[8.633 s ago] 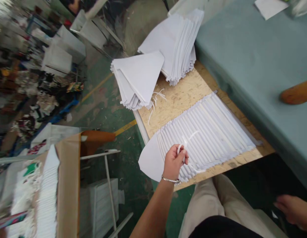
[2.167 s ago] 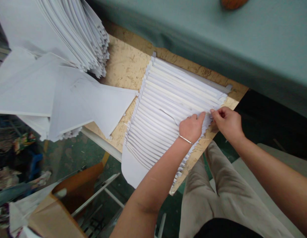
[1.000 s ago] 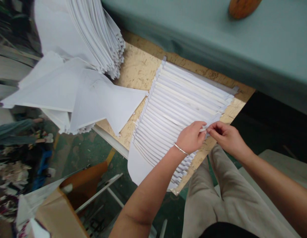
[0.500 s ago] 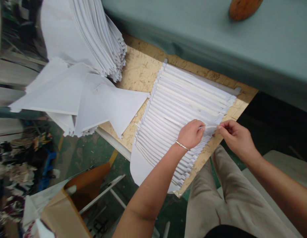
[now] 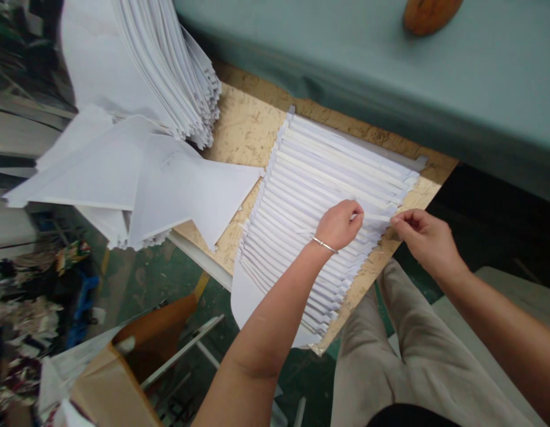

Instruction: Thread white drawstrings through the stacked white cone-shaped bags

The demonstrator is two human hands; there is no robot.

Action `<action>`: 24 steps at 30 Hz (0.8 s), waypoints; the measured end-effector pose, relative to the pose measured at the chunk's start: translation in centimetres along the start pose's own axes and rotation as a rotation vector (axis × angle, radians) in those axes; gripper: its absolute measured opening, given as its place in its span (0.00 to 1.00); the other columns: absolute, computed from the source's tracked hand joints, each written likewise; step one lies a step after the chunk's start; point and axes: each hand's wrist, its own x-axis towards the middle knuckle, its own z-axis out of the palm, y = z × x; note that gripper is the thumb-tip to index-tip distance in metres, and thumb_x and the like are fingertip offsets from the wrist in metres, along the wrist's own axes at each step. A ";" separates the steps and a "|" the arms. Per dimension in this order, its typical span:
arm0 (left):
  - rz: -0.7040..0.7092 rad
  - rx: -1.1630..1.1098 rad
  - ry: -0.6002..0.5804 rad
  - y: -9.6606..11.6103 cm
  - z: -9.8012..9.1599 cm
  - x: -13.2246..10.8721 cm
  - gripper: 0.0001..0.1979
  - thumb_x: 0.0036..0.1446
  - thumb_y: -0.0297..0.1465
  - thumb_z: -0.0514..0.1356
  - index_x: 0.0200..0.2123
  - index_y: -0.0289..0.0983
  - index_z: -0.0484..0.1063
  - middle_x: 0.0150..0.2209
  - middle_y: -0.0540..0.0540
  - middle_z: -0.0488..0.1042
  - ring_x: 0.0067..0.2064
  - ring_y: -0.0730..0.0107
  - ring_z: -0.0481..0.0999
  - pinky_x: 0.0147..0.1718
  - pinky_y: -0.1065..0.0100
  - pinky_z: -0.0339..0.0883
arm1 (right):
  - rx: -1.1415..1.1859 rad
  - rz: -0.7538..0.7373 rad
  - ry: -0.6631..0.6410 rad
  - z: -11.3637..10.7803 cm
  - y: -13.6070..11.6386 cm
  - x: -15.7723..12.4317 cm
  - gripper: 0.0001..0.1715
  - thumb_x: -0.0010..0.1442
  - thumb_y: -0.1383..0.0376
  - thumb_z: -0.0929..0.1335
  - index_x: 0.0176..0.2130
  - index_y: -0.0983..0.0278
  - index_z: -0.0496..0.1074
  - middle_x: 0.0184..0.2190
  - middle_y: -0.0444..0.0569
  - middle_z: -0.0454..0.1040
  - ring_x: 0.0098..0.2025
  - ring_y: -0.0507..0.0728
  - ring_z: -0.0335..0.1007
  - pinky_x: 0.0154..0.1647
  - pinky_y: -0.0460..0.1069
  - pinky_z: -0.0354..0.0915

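Observation:
Overlapping white paper sheets (image 5: 319, 178) lie fanned out in rows on a wooden board, their long narrow edges showing like steps. Over the right part of the rows, my left hand (image 5: 339, 225) is closed, thumb and index finger pinched at one end of a narrow paper edge (image 5: 377, 220). The other end of that edge is pinched between the thumb and forefinger of my right hand (image 5: 426, 237), by the board's right side. My fingers partly hide the edge, and my left forearm covers some of the lower rows.
A thick stack of white sheets (image 5: 168, 71) stands at the left, with loose angular sheets (image 5: 168, 172) overhanging the wooden board (image 5: 239, 118). Behind is a green-covered surface (image 5: 346, 53) bearing a brown rounded object (image 5: 430, 15). A cardboard box (image 5: 110, 379) sits lower left.
Both hands have shifted slightly up the rows, away from my body. The paper edge between them has changed, and the view has moved a little.

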 end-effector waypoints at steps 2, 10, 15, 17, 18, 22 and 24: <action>-0.026 0.021 0.029 -0.2 0.2 0.2 0.05 0.58 0.27 0.54 0.31 0.38 0.70 0.35 0.47 0.75 0.38 0.69 0.73 0.40 0.68 0.66 | 0.033 0.021 -0.004 0.5 0.1 0.1 0.16 0.57 0.52 0.70 0.33 0.63 0.72 0.23 0.44 0.68 0.25 0.52 0.61 0.26 0.47 0.58; -0.305 -0.050 0.349 0.4 2.2 1.4 0.03 0.55 0.27 0.56 0.28 0.38 0.68 0.29 0.50 0.73 0.34 0.71 0.72 0.38 0.69 0.65 | 0.011 -0.051 0.178 3.7 -2.1 -1.2 0.15 0.58 0.54 0.69 0.32 0.64 0.72 0.27 0.45 0.71 0.26 0.52 0.64 0.29 0.47 0.60; -0.529 -0.040 0.633 -3.0 -1.0 1.5 0.03 0.55 0.28 0.56 0.29 0.38 0.68 0.29 0.51 0.72 0.34 0.72 0.71 0.37 0.70 0.64 | 0.006 -0.026 0.297 3.5 -4.4 -2.1 0.16 0.59 0.53 0.68 0.32 0.63 0.70 0.27 0.47 0.71 0.26 0.52 0.63 0.28 0.47 0.61; -0.554 -0.057 0.682 -4.2 -3.0 1.3 0.04 0.57 0.30 0.55 0.32 0.37 0.69 0.28 0.51 0.70 0.32 0.72 0.70 0.34 0.72 0.63 | 0.011 -0.007 0.276 2.7 -4.6 -2.4 0.16 0.58 0.53 0.69 0.32 0.63 0.71 0.27 0.47 0.71 0.27 0.52 0.63 0.27 0.47 0.61; -0.524 -0.077 0.647 -4.4 -3.7 1.1 0.06 0.58 0.32 0.55 0.33 0.37 0.70 0.26 0.52 0.69 0.31 0.73 0.69 0.32 0.72 0.62 | 0.029 0.007 0.237 2.4 -4.5 -2.5 0.16 0.57 0.53 0.69 0.32 0.63 0.71 0.27 0.47 0.71 0.27 0.52 0.64 0.28 0.46 0.61; -0.338 -0.186 0.280 -2.8 -4.1 0.6 0.13 0.58 0.41 0.58 0.38 0.38 0.76 0.19 0.54 0.62 0.25 0.75 0.65 0.26 0.73 0.57 | 0.191 0.092 0.061 2.2 -2.6 -2.1 0.18 0.56 0.51 0.71 0.33 0.64 0.73 0.26 0.46 0.70 0.26 0.52 0.62 0.26 0.46 0.59; -0.299 -0.273 0.102 -1.7 -3.0 0.5 0.15 0.55 0.41 0.62 0.40 0.38 0.76 0.17 0.56 0.58 0.23 0.76 0.61 0.24 0.73 0.54 | 0.247 0.116 0.013 2.5 -1.8 -1.5 0.18 0.55 0.51 0.72 0.34 0.64 0.74 0.25 0.45 0.69 0.25 0.51 0.61 0.26 0.46 0.58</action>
